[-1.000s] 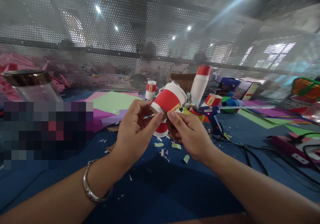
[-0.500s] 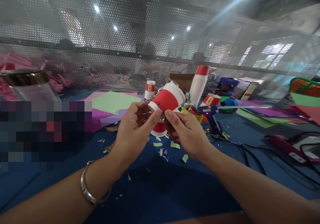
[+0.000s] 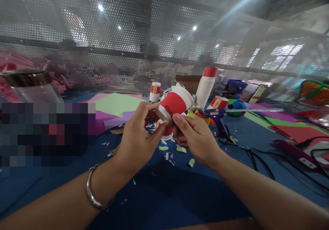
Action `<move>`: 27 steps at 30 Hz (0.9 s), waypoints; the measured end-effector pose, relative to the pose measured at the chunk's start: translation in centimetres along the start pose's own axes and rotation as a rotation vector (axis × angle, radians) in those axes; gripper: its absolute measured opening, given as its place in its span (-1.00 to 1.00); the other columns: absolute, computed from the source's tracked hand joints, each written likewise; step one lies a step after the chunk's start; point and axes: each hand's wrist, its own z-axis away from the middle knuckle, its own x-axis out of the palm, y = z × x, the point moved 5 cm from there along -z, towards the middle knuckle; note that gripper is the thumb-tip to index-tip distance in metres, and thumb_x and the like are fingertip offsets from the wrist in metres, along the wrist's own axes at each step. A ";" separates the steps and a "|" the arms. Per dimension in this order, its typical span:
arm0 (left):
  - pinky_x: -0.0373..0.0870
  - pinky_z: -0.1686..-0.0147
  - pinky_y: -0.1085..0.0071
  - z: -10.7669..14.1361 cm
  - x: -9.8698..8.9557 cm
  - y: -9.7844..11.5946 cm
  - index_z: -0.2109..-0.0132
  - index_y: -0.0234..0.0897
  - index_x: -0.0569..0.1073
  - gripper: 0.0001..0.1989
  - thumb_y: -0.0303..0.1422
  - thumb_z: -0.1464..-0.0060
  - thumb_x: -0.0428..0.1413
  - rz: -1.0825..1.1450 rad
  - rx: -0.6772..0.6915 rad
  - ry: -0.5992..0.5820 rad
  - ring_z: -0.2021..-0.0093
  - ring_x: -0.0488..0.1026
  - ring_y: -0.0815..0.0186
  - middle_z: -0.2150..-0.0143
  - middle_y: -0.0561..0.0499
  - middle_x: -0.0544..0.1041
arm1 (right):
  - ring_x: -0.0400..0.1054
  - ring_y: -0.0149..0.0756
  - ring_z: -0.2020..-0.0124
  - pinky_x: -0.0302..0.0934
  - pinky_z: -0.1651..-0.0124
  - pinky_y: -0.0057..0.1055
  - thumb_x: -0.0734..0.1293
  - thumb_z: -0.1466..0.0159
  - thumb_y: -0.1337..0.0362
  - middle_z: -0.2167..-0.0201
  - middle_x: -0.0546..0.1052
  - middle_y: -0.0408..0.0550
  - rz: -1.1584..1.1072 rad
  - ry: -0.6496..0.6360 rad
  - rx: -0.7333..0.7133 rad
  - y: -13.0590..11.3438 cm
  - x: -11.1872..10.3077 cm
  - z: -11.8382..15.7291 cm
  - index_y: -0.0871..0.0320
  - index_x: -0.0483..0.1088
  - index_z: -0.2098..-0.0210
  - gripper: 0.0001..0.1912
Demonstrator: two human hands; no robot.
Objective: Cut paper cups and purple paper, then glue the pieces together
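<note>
Between my hands, above the blue table, a red and white paper cup (image 3: 174,103) lies tilted on its side, its wider rim toward the upper right. My left hand (image 3: 140,135) grips its narrow base end, thumb below and fingers behind. My right hand (image 3: 192,134) pinches the cup's lower side with the thumb in front; its other fingers are curled and partly hidden. Just behind my fingers, another red and white cup (image 3: 167,134) stands on the table, mostly covered. Paper scraps (image 3: 181,149) lie beneath my hands.
A tall stack of paper cups (image 3: 205,89) leans at the back. Right of my hands stands a blue glue gun (image 3: 217,118) with a clear glue stick and black cables (image 3: 253,154). Coloured paper sheets (image 3: 115,104) lie on both sides. A lidded jar (image 3: 31,86) stands left.
The cup has turned in my fingers, so its dark printed letters show more toward me. My left thumb has shifted lower, under the base end.
</note>
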 end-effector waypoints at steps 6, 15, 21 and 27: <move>0.53 0.15 0.31 -0.4 0.3 -0.9 -0.01 -0.26 0.31 -0.56 -0.29 -0.03 0.27 0.224 -0.232 0.047 0.11 0.54 0.23 0.08 -0.10 0.52 | -0.07 -0.55 0.69 -0.18 0.67 -0.52 0.24 -0.31 -0.11 0.70 0.11 -0.30 0.055 0.003 -0.034 0.0 -0.2 -0.2 0.15 0.22 0.56 -0.49; 0.51 0.23 0.36 -0.3 0.5 -0.6 0.11 -0.26 0.36 -0.73 -0.30 -0.09 0.23 0.288 -0.231 0.028 0.25 0.52 0.31 0.22 -0.01 0.53 | -0.09 -0.54 0.69 -0.18 0.67 -0.50 0.22 -0.29 -0.16 0.70 0.08 -0.31 0.083 -0.004 -0.044 -0.2 -0.2 -0.1 0.12 0.17 0.57 -0.47; 0.52 0.29 0.39 -0.3 0.4 -0.1 0.13 -0.26 0.35 -0.73 -0.30 -0.09 0.23 0.212 -0.177 0.016 0.25 0.52 0.30 0.23 -0.01 0.51 | -0.08 -0.53 0.69 -0.18 0.66 -0.49 0.22 -0.31 -0.13 0.70 0.10 -0.30 0.089 -0.007 -0.054 -0.2 -0.2 -0.1 0.12 0.18 0.57 -0.48; 0.53 0.21 0.34 -0.6 0.3 0.1 0.11 -0.25 0.35 -0.75 -0.34 -0.09 0.22 0.189 -0.141 0.021 0.23 0.53 0.30 0.18 -0.02 0.52 | -0.11 -0.54 0.69 -0.22 0.67 -0.49 0.23 -0.32 -0.11 0.69 0.10 -0.30 0.047 -0.014 -0.046 -0.2 -0.1 -0.2 0.13 0.21 0.57 -0.49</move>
